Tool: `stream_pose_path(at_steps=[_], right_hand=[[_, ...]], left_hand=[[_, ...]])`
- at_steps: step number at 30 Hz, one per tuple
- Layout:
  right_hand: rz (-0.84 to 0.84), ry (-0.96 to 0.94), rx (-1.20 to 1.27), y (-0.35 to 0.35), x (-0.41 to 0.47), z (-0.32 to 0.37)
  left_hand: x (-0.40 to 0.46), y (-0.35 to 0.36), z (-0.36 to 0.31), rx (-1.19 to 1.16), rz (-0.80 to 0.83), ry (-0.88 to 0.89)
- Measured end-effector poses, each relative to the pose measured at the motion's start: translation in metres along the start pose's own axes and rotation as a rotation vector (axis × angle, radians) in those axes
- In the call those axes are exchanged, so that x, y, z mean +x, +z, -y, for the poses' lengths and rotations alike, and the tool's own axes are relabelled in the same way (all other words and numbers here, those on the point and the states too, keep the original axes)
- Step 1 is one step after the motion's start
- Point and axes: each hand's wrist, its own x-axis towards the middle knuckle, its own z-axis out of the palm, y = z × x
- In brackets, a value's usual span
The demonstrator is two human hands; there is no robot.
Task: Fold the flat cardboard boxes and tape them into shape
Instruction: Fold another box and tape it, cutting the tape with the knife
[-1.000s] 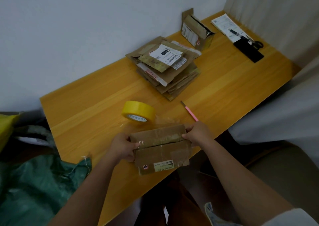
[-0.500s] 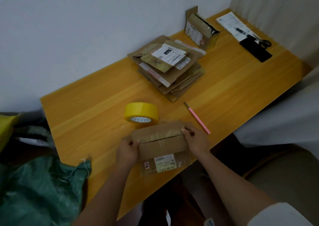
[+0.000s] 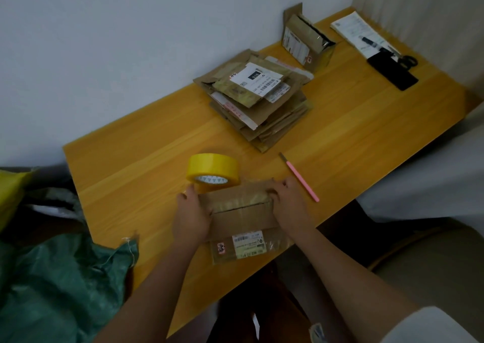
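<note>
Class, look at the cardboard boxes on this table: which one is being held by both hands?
The box at the near table edge, gripped by the left hand and right hand. The flat stack and far opened box lie untouched.

1 head-worn camera looks forward and down from close above the table's point(image 3: 146, 164) near edge, wall behind it.

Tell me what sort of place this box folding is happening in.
Probably a small home or back-room packing spot, not a warehouse. A plain wooden table stands in a corner against a bare wall, with a stack of flattened used boxes, a yellow tape roll, scissors, and a green woven sack beside it.
</note>
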Motion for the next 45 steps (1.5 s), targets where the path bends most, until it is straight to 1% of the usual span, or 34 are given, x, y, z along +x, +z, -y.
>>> stream_pose_path(at_steps=[3, 6, 8, 9, 11, 12, 13, 15, 17, 19, 20, 21, 23, 24, 27, 28, 29, 31, 33, 36, 38, 40, 42, 45], right_hand=[[-0.007, -0.078, 0.049, -0.006, 0.004, 0.001], [-0.060, -0.150, 0.088, -0.015, 0.010, 0.004], [-0.001, -0.215, 0.071, -0.018, 0.014, 0.002], [0.050, -0.244, 0.044, -0.018, 0.017, -0.001], [0.142, -0.242, 0.015, -0.015, 0.020, -0.007], [0.162, -0.228, 0.029, -0.014, 0.023, -0.008], [0.155, -0.219, 0.060, -0.014, 0.026, -0.008], [0.112, -0.198, 0.155, -0.017, 0.032, -0.005], [0.081, -0.184, 0.230, -0.024, 0.040, -0.001], [0.102, -0.159, 0.276, -0.034, 0.050, 0.004], [0.114, -0.137, 0.302, -0.037, 0.057, 0.006], [0.125, -0.109, 0.323, -0.038, 0.064, 0.008], [0.177, -0.056, 0.332, -0.037, 0.077, 0.012], [0.211, -0.049, 0.315, -0.035, 0.083, 0.014], [0.319, -0.072, 0.290, -0.033, 0.095, 0.021], [0.352, -0.080, 0.296, -0.032, 0.098, 0.024], [0.385, -0.088, 0.299, -0.031, 0.101, 0.026], [0.443, -0.109, 0.326, -0.026, 0.105, 0.030], [0.474, -0.126, 0.377, -0.019, 0.108, 0.032], [0.493, -0.093, 0.356, -0.010, 0.111, 0.028], [0.517, -0.083, 0.303, -0.007, 0.112, 0.025], [0.523, -0.105, 0.260, -0.004, 0.114, 0.024], [0.532, -0.103, 0.243, -0.003, 0.114, 0.025], [0.566, -0.082, 0.196, -0.002, 0.119, 0.024]], left_hand=[[0.007, -0.011, -0.013, -0.014, -0.103, 0.109], [0.020, -0.019, -0.020, -0.034, -0.219, 0.154], [0.028, -0.026, -0.023, 0.003, -0.258, 0.207], [0.032, -0.029, -0.026, 0.050, -0.249, 0.225], [0.039, -0.033, -0.032, 0.143, -0.154, 0.248], [0.044, -0.034, -0.034, 0.158, -0.102, 0.248], [0.049, -0.034, -0.034, 0.136, -0.083, 0.228], [0.055, -0.029, -0.032, -0.008, -0.141, 0.107], [0.053, -0.026, -0.034, -0.156, -0.207, -0.064], [0.050, -0.024, -0.036, -0.260, -0.204, -0.228], [0.050, -0.022, -0.035, -0.308, -0.187, -0.289], [0.050, -0.021, -0.034, -0.357, -0.184, -0.314], [0.052, -0.020, -0.034, -0.469, -0.131, -0.341], [0.053, -0.020, -0.036, -0.562, -0.087, -0.367], [0.052, -0.022, -0.050, -1.081, 0.042, -0.524], [0.051, -0.023, -0.054, -1.201, 0.091, -0.562], [0.050, -0.024, -0.060, -1.274, 0.144, -0.585], [0.050, -0.024, -0.065, -1.322, 0.201, -0.585], [0.052, -0.020, -0.067, -1.281, 0.207, -0.555], [0.056, -0.019, -0.072, -1.245, 0.133, -0.530], [0.058, -0.024, -0.074, -1.317, 0.110, -0.508], [0.055, -0.030, -0.081, -1.359, 0.167, -0.463], [0.049, -0.033, -0.088, -1.332, 0.216, -0.420], [0.045, -0.037, -0.090, -1.316, 0.234, -0.389]])
